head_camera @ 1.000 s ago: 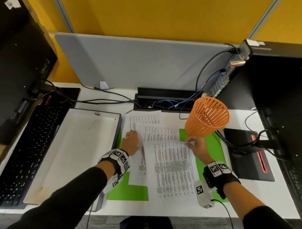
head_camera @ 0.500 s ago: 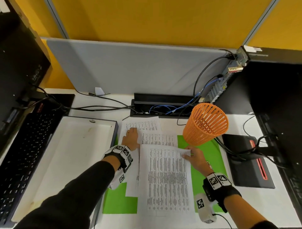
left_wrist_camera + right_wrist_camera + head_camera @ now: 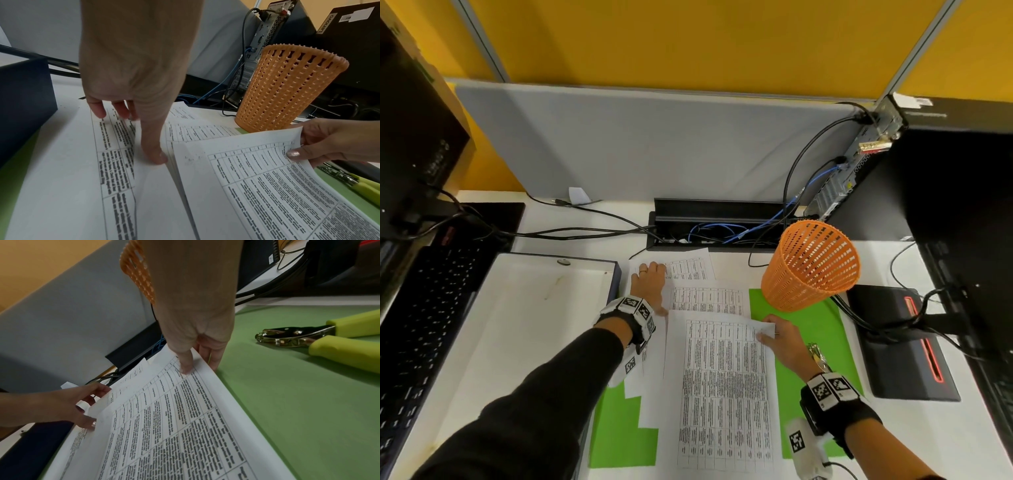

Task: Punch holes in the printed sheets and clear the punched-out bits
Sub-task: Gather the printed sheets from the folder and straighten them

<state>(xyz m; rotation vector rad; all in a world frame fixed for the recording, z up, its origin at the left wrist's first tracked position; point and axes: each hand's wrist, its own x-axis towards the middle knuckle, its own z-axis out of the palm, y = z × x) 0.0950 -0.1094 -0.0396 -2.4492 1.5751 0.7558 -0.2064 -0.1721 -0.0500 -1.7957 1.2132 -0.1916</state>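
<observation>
Several printed sheets [image 3: 705, 299] lie overlapping on a green mat [image 3: 822, 329]. My left hand [image 3: 649, 284] lies flat on the lower sheets, fingers straight and thumb [image 3: 154, 155] pressing the paper. My right hand [image 3: 767, 334] pinches the far right corner of the top sheet [image 3: 722, 394], thumb [image 3: 186, 368] above and fingers beneath, and that corner curls up off the pile. A hole punch [image 3: 304, 339] with yellow-green handles lies on the mat to the right of my right hand, untouched. No punched-out bits are visible.
An orange mesh basket [image 3: 808, 267] stands on the mat's far right corner. A shallow white tray [image 3: 524, 325] sits to the left, with a black keyboard [image 3: 424, 325] beyond it. Cables and an open cable box [image 3: 715, 222] run along the back. Dark computer gear [image 3: 907, 342] stands at the right.
My left hand has slid a little farther up the lower sheets. My right hand keeps its pinch on the top sheet's corner and has drawn it slightly nearer. The head view has tilted.
</observation>
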